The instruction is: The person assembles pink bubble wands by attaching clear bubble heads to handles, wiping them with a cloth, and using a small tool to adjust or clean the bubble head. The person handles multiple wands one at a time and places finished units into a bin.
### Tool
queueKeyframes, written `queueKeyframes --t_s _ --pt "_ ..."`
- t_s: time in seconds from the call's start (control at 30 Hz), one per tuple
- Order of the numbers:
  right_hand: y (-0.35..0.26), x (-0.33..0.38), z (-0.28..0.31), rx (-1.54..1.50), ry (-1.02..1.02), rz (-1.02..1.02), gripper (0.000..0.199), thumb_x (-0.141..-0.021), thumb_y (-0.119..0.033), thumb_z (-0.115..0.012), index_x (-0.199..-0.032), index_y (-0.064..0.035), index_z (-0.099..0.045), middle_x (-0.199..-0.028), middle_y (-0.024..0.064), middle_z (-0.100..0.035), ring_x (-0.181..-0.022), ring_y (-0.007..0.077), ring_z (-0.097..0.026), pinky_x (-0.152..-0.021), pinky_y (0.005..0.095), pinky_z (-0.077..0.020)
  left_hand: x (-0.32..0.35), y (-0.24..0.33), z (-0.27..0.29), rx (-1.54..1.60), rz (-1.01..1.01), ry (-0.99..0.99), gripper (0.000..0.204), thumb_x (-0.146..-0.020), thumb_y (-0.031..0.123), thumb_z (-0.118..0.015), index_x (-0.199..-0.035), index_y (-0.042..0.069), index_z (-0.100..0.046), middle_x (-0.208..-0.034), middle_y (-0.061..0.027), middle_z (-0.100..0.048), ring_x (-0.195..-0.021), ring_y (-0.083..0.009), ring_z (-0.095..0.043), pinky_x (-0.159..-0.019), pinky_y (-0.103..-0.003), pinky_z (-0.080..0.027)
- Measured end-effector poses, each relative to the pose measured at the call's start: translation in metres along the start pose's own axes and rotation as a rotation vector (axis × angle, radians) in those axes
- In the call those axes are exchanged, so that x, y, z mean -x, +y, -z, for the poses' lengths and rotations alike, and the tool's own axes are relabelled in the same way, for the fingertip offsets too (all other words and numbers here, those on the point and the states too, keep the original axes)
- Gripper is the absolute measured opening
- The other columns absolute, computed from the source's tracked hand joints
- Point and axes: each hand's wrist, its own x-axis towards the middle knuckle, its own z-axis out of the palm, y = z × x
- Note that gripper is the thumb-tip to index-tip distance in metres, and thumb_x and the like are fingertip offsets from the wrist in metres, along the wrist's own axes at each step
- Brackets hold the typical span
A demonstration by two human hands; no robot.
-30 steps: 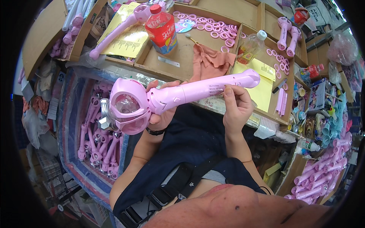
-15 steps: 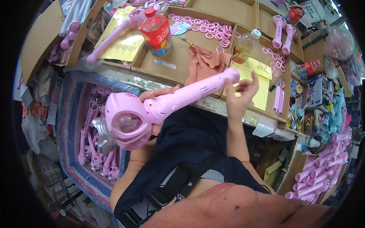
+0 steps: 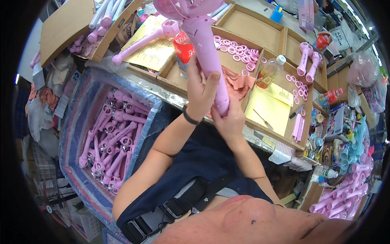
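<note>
A pink toy wand [image 3: 206, 44] stands nearly upright before me, its wide round head cut off by the top edge of the view. My left hand [image 3: 201, 91] is closed round the handle, thumb across the front. Lower down, my right hand [image 3: 230, 121] grips the handle's bottom end between thumb and fingers. Behind the handle, an orange cloth [image 3: 237, 83] lies in a shallow cardboard tray. Right of my right hand, a small screwdriver [image 3: 264, 119] rests on yellow paper [image 3: 260, 106].
A blue-lined bin [image 3: 69, 134] on the left holds several pink wands. Pink rings [image 3: 243, 53], a red-labelled bottle [image 3: 183, 49] and a white-capped bottle [image 3: 270, 72] sit in the trays. Another pink wand [image 3: 142, 42] lies on the yellow sheets. More pink parts [image 3: 341, 195] are piled at lower right.
The wand has swung from lying sideways to nearly upright, head away from me. My left hand has shifted onto the handle; my right hand has come down onto its bottom end.
</note>
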Motion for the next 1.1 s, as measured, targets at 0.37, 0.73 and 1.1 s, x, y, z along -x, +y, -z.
queueKeyframes --t_s 0.37,0.73,1.1 --pt "0.006 0.045 0.036 -1.206 -0.683 -0.638 0.038 -0.081 -0.01 -0.07 -0.113 -0.0017 -0.052 -0.089 0.0056 -0.062 -0.08 0.013 -0.062 -0.074 0.0267 -0.0494 0.012 -0.025 0.004 1.228 0.727 -0.808 0.044 -0.093 0.043 -0.044 -0.096 0.001 -0.056 -0.071 -0.0151 -0.061 -0.063 -0.0266 -0.06 -0.083 -0.045 -0.049" --pt "0.18 -0.134 0.167 -0.663 -0.208 -0.77 0.048 -0.087 -0.043 -0.061 -0.107 -0.0004 -0.054 -0.08 0.0088 -0.062 -0.065 0.0157 -0.063 -0.051 0.0265 -0.0526 0.113 0.001 0.099 -0.038 1.061 -0.496 0.023 -0.094 0.013 -0.054 -0.112 -0.002 -0.059 -0.103 -0.0067 -0.063 -0.096 -0.0133 -0.059 -0.087 -0.027 -0.046" --pt "0.342 -0.18 0.128 -0.156 0.155 -0.725 0.036 -0.089 -0.033 -0.057 -0.108 -0.0033 -0.06 -0.084 0.0062 -0.061 -0.065 0.0154 -0.055 -0.053 0.0299 -0.0426 0.175 0.031 0.127 -0.677 0.643 -0.778 0.031 -0.086 0.016 -0.064 -0.112 0.002 -0.057 -0.097 -0.0149 -0.062 -0.09 -0.0281 -0.063 -0.079 -0.033 -0.049"
